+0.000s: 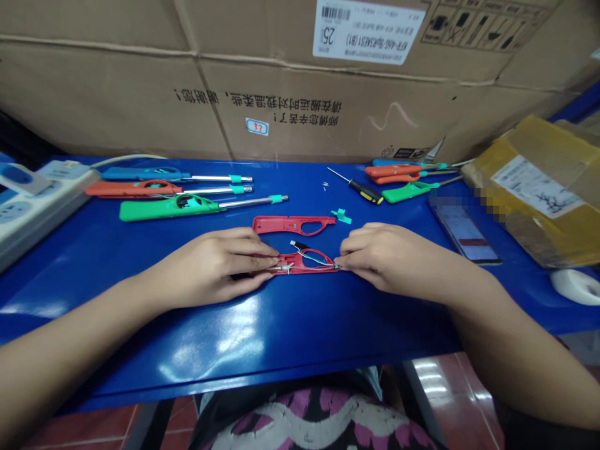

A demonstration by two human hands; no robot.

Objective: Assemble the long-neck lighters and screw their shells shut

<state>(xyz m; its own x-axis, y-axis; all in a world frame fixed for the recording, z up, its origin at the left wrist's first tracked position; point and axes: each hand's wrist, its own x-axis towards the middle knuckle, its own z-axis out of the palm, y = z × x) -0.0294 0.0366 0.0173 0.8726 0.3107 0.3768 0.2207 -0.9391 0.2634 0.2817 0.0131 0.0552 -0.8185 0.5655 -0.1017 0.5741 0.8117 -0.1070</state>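
In the head view, an opened half of a red gas lighter casing (307,263) lies between my hands, with thin wires and small inner parts in it. My left hand (225,262) grips its handle end, thumb and fingers closed on it. At its narrow end, my right hand (382,256) pinches the casing tip and the wires there; the fingertips partly hide this spot. A small black piece (300,245) sits at the casing's upper edge. Just beyond lies the other red casing half (293,225), with a teal tape scrap (342,216) near its tip.
Whole lighters in blue (140,174), orange (134,189) and green (159,210) lie at left beside a power strip (42,194). A screwdriver (363,189), more lighters (407,190), a phone (464,231) and a taped parcel (539,187) are at right. A large carton (140,81) stands behind.
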